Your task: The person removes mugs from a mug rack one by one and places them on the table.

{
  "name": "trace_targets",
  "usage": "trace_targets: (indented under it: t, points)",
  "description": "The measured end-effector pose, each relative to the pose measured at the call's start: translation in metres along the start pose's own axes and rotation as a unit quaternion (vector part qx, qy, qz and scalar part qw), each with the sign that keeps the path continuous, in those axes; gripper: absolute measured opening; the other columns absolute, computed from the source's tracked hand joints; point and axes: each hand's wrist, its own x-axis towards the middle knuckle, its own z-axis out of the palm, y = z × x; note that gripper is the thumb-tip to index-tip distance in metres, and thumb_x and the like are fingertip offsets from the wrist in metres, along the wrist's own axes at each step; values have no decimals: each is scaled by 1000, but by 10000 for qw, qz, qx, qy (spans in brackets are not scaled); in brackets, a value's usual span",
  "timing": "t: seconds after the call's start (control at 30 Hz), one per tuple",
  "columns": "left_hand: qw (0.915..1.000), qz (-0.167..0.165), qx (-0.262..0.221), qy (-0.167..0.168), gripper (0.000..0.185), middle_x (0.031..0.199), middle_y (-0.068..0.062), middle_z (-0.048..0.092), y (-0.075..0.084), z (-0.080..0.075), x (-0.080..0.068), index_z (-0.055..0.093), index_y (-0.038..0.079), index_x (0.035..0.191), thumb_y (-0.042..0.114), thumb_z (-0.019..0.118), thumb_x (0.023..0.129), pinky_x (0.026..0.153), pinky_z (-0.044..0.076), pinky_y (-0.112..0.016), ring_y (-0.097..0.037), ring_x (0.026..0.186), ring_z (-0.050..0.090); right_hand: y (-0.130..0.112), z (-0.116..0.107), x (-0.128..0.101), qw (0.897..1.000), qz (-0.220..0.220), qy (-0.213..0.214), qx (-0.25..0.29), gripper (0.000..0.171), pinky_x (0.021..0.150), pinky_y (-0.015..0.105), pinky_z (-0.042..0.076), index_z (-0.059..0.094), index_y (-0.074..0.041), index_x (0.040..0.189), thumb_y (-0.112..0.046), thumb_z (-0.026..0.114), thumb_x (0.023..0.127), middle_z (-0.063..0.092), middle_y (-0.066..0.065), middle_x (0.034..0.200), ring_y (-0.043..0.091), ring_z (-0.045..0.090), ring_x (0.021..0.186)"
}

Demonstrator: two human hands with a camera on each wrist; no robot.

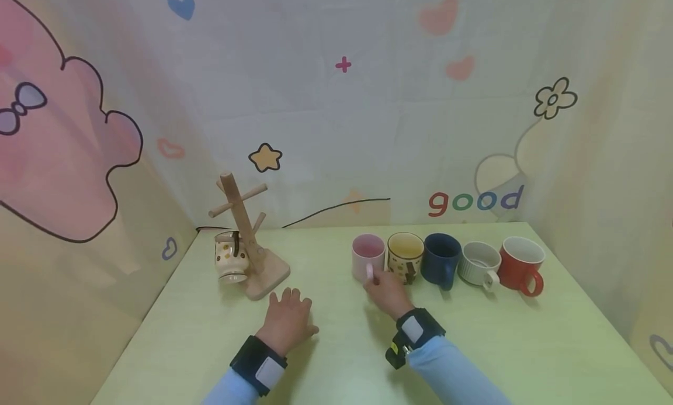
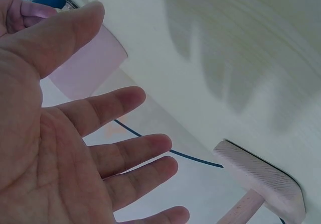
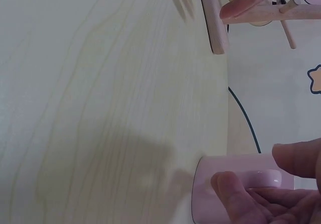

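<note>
Nearest me, left hand (image 1: 288, 320) lies flat on the green table (image 1: 210, 335), fingers straight and slightly spread, holding nothing. Right hand (image 1: 388, 293) at about 1 o'clock has its fingers curling onto the pink mug (image 1: 367, 256) handle. That mug's leftmost in the row, wooden mug tree (image 1: 247, 235) off at 10 o'clock.

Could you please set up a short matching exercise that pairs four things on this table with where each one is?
Things:
1. pink mug
2. red mug
3. spotted cream mug
4. left hand

Places:
A. at the right end of the row of mugs
B. flat on the table in front of the wooden mug stand
C. hanging on the stand
D. at the left end of the row, with the right hand at its handle

Pairs: 1-D, 2-A, 3-C, 4-B
</note>
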Motion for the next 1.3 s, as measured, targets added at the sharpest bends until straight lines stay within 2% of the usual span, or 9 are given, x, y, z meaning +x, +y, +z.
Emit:
trace_targets:
  t: [0.17,0.37,0.47,0.6,0.83,1.07,1.2,1.3]
  points:
    - [9999,-66,-7,-84,49,103,-17,61,-2,2,2,70,6,105,43,82,77,91,42,-62,-36,104,55,-1,-2,-2,10000,18,-36,30,19,72,36,49,67,0,110,-13,61,97,65,10,95,24,57,83]
    - [9997,-136,-193,-91,47,101,-17,60,-6,2,0,69,4,104,41,82,77,92,41,-64,-37,103,55,-2,-4,-6,9998,-171,-64,-69,24,90,48,51,66,-2,118,-13,61,97,67,17,119,29,62,100]
    - [9995,-167,-243,-57,48,101,-17,60,-9,2,0,69,3,104,40,82,77,92,42,-64,-37,103,55,-2,-6,-8,9995,-269,-57,-124,27,93,51,50,66,-3,121,-14,61,98,66,19,124,34,62,109]
    - [9994,-213,-257,-60,49,99,-17,60,-12,2,-1,68,3,105,41,82,78,88,44,-61,-36,100,55,-3,-8,-13,9992,-346,-43,-188,32,95,52,49,64,-3,127,-15,61,97,64,21,125,38,60,116]
    - [9990,-336,-277,-66,47,98,-16,61,-21,2,-1,68,3,105,40,81,79,87,46,-58,-36,100,57,-6,-11,-21,9989,-406,-62,-239,41,94,54,48,58,-1,136,-16,61,97,64,22,126,40,59,117]
    - [9989,-446,-119,-89,49,100,-18,63,-37,2,-5,68,2,105,42,80,80,83,47,-60,-37,99,60,-6,-11,-25,9986,-494,-25,-197,35,94,55,48,62,-2,129,-15,60,97,63,22,126,41,59,116]
    - [9968,-715,-285,-211,51,107,-20,62,-48,1,-4,67,2,110,43,79,82,86,45,-61,-40,104,58,-6,-12,-28,9986,-491,-4,-183,33,92,54,49,63,-2,127,-16,60,97,64,22,125,40,60,114]
    - [9941,-954,-489,-148,53,113,-23,61,-58,-2,-3,66,1,116,43,76,85,89,43,-64,-44,109,56,-5,-12,-30,9984,-521,8,-202,27,91,53,50,64,-3,120,-17,60,97,64,22,125,39,62,112]
